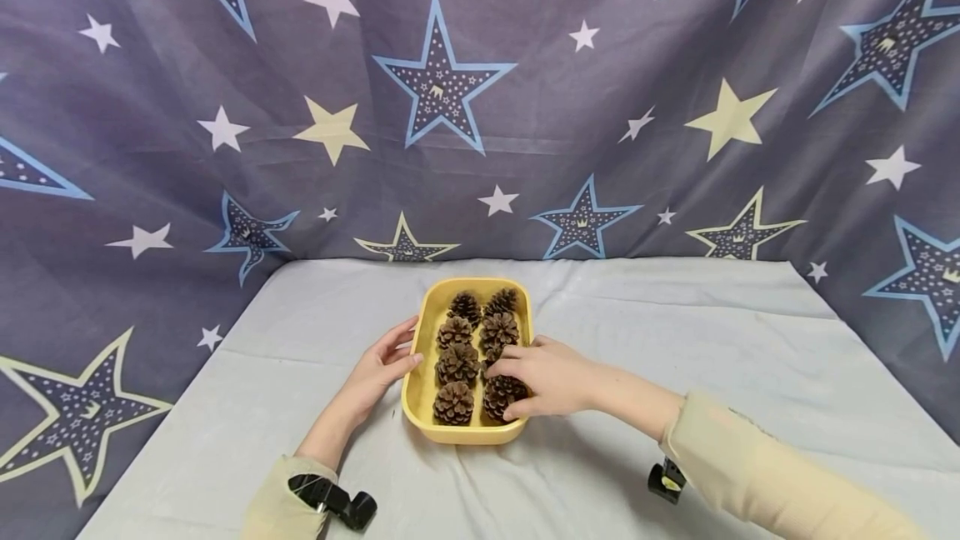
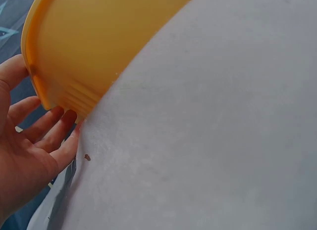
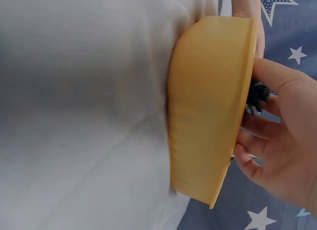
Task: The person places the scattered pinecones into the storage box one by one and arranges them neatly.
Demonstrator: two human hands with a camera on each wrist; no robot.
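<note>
Several brown pine cones (image 1: 457,364) stand in two rows inside a yellow plastic bin (image 1: 465,435). My right hand (image 1: 558,375) reaches over the bin's right rim. Its thumb and fingers curl round the nearest pine cone (image 1: 501,394) of the right row, which shows as a dark bristly edge between thumb and fingers in the right wrist view. At the bin's left side, my left hand (image 1: 382,369) holds the rim. In the left wrist view its thumb (image 2: 12,71) laps the rim and the loosely bent fingers (image 2: 47,126) meet the outer wall. Some right fingertips are hidden among the cones.
A pale grey cloth (image 1: 322,473) covers the table under the bin. Behind hangs a dark curtain (image 1: 525,148) with stars. One small brown scrap (image 2: 87,157) lies on the cloth beside the left hand. Black wrist mounts (image 1: 333,502) sit on both sleeves.
</note>
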